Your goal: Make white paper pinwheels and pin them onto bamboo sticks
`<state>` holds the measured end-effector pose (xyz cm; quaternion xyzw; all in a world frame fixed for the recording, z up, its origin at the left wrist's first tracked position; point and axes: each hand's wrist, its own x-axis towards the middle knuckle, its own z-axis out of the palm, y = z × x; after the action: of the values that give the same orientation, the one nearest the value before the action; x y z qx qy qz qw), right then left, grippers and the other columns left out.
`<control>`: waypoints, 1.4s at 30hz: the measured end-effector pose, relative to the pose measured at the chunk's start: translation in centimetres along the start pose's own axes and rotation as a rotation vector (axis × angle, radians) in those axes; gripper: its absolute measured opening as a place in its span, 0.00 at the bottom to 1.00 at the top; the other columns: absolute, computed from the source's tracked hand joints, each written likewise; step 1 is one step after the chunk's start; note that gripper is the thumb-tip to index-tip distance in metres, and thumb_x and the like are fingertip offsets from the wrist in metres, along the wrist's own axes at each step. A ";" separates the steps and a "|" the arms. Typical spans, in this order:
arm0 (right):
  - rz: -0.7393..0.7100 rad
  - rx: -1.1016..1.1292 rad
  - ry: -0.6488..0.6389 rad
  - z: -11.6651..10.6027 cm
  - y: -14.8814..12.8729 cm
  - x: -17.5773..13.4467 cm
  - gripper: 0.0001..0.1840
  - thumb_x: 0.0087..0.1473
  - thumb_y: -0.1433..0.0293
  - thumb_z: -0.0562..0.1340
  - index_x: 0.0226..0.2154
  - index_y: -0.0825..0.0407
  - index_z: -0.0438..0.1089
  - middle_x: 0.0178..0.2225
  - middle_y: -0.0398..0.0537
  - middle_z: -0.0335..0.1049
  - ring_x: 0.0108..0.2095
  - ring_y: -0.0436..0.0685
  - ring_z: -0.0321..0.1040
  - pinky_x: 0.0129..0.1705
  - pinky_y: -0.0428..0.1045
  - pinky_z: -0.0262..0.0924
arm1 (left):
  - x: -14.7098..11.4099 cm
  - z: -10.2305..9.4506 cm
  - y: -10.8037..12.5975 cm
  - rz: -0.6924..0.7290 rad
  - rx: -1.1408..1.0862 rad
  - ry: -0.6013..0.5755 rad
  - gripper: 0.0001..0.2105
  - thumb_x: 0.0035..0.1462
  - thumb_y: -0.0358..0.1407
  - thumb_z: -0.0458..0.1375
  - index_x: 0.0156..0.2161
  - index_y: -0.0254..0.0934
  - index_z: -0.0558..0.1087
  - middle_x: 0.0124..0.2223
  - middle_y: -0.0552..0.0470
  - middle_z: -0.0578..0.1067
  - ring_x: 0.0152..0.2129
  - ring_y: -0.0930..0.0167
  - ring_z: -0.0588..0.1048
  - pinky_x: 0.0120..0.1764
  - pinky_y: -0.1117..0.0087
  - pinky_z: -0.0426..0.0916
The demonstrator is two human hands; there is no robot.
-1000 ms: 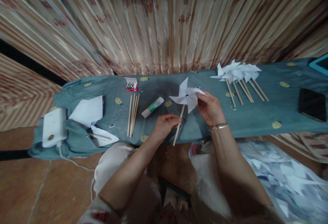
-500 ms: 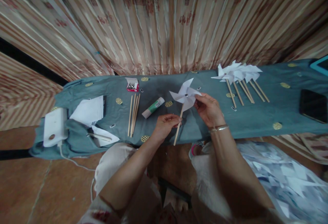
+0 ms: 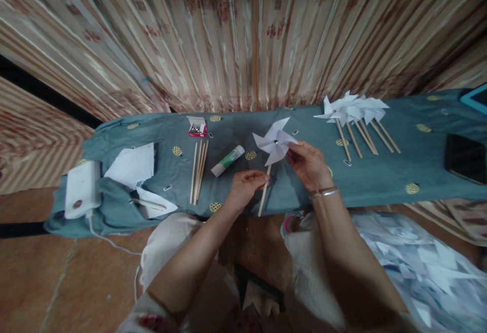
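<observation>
A white paper pinwheel [image 3: 274, 141] on a wooden stick is held up over the near part of the table. My left hand [image 3: 247, 186] pinches the stick below the blades, between thumb and fingers. At the right edge of the wheel, my right hand [image 3: 310, 165] has a paper blade between thumb and fingertips. A dark pin head shows at the wheel's centre. Left of my hands lie a glue stick [image 3: 228, 160] with a green label and several loose wooden sticks [image 3: 199, 173]. Behind those sticks stands a small red open box [image 3: 197, 128] of metal pins.
Several finished pinwheels [image 3: 353, 108] lie overlapping at the back right, near a black phone [image 3: 466, 158]. On the left are white paper sheets [image 3: 131, 163], a pen [image 3: 150, 204] and a white corded device [image 3: 81, 190]. A clear bag of paper pieces [image 3: 422, 267] sits at lower right.
The pinwheel's blades have turned slightly clockwise, with my right fingers still at the edge. My left hand keeps its hold on the stick almost unmoved.
</observation>
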<state>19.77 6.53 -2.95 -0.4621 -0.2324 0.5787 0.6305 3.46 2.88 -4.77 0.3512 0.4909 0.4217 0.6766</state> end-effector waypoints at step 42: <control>0.035 -0.161 -0.119 1.1 1.8 -2.0 0.18 0.32 0.58 0.77 0.21 0.50 0.74 0.22 0.39 0.73 0.24 0.46 0.64 0.24 0.44 0.58 | 0.1 -0.3 0.5 0.062 -0.005 0.053 0.17 0.31 0.46 0.73 0.23 0.35 0.78 0.22 0.53 0.76 0.22 0.72 0.73 0.31 0.71 0.67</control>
<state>17.47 4.86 -3.51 -0.4800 -0.3074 0.5954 0.5662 3.09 3.17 -4.46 0.3533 0.4965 0.4527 0.6510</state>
